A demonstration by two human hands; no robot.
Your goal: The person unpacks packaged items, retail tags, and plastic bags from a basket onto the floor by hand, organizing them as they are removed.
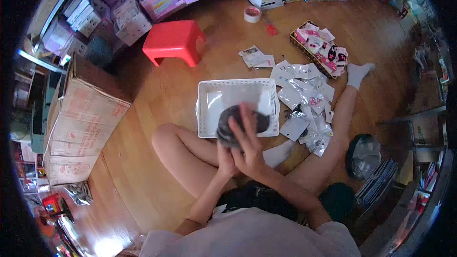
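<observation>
A dark grey, striped bundle (229, 120), soft like folded socks but smeared by motion, is held up over the near side of a white plastic basket (203, 87). My left hand (225, 159) grips it from below, its fingers mostly hidden behind the bundle. Across the front of the bundle lies my right hand (249, 150), fingers long and pressed against it. A blurred greyish patch shows above the bundle, inside the basket; its kind cannot be made out.
Several packets in clear plastic (304, 97) lie spread right of the basket, near my stretched leg. Beyond them is a wicker basket (314, 60) of pink and black items. A red stool (173, 40), a tape roll (252, 14) and a large cardboard box (83, 133) stand around.
</observation>
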